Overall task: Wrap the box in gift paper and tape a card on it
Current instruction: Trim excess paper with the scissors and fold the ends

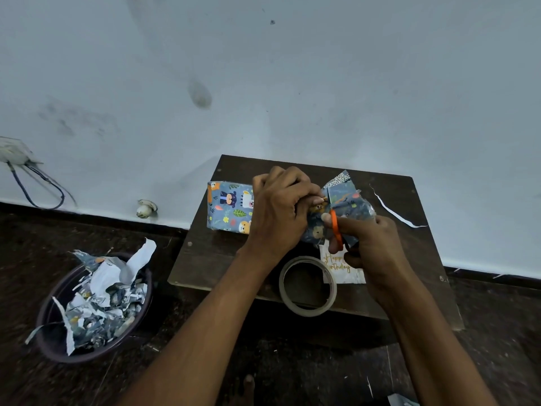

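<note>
Pinching loose gift paper at the box end, the left hand has its fingers clamped on it, while the right hand grips orange scissors just beside them. Nearer than the fingers lie one tape roll at the board's front edge and one card; bare board lies beyond.

left hand: fingers curled, pinching | right hand: clenched (knuckles up)

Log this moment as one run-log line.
step: trimming paper at box end | left hand: pinching gift paper | right hand: on orange scissors | card: untaped, on table | tape roll: idle
</note>
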Demonstrator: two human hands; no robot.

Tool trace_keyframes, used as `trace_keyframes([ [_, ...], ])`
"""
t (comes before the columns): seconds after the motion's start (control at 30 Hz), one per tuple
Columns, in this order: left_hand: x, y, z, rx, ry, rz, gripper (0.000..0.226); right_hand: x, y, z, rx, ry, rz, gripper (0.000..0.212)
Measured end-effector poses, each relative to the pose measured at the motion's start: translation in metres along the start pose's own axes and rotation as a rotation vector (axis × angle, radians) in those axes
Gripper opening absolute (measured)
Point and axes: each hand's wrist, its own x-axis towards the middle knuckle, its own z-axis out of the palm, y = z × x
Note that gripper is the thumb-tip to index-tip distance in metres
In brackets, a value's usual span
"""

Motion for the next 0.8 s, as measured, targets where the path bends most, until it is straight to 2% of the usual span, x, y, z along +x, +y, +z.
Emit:
trace_keyframes([
  [0.2,0.000,-0.002,-0.004,0.085,-0.066,-0.080,0.017,-0.003,0.002,0.001,-0.014,0.026,-0.042,0.008],
  [0.3,0.000,-0.007,-0.009,0.145,-0.147,-0.047,0.026,-0.001,0.003,0.000,-0.028,0.045,-0.042,0.007],
  [0.37,0.000,-0.007,-0.012,0.164,-0.183,-0.037,0.025,0.000,0.005,-0.002,-0.052,0.035,-0.022,0.008],
  [0.47,0.000,-0.006,-0.014,0.147,-0.155,-0.045,0.018,0.000,0.006,-0.002,-0.088,-0.013,0.020,0.011],
  [0.67,-0.003,-0.007,-0.016,0.134,-0.102,-0.026,0.016,0.001,0.004,0.002,-0.129,-0.053,0.081,0.036],
  [0.8,-0.003,-0.006,-0.015,0.105,-0.132,-0.011,0.024,0.003,0.005,0.004,-0.147,-0.052,0.104,0.031],
])
